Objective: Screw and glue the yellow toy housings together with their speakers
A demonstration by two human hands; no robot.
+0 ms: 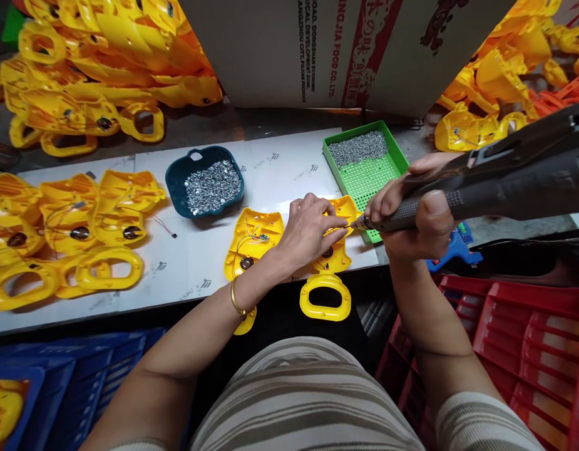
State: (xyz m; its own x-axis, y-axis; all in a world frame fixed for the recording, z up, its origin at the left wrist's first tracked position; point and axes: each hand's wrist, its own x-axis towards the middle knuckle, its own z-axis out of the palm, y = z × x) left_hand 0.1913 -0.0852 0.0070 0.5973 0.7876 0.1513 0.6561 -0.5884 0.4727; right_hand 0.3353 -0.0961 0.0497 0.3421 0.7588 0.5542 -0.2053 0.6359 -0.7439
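Note:
My right hand [411, 213] is wrapped round a dark power screwdriver [496, 169], which slants in from the right. Its bit points left, over a yellow plastic shell half [338, 257] with a looped handle hanging past the table's front edge. My left hand [312, 225] lies over this shell, with thumb and forefinger closed together at the bit's tip. What they pinch is too small to make out. Just left of them sits another yellow shell half [251, 241] with wires, a small circuit board and a round dark part inside. My wrist partly covers it.
A dark teal bowl [171, 188] and a green perforated tray [364, 181] hold small metal screws. More wired yellow shells [73, 219] lie at left, with heaps behind. A large carton [317, 56] stands at the back. Blue crates [106, 369] and red crates [505, 338] flank me.

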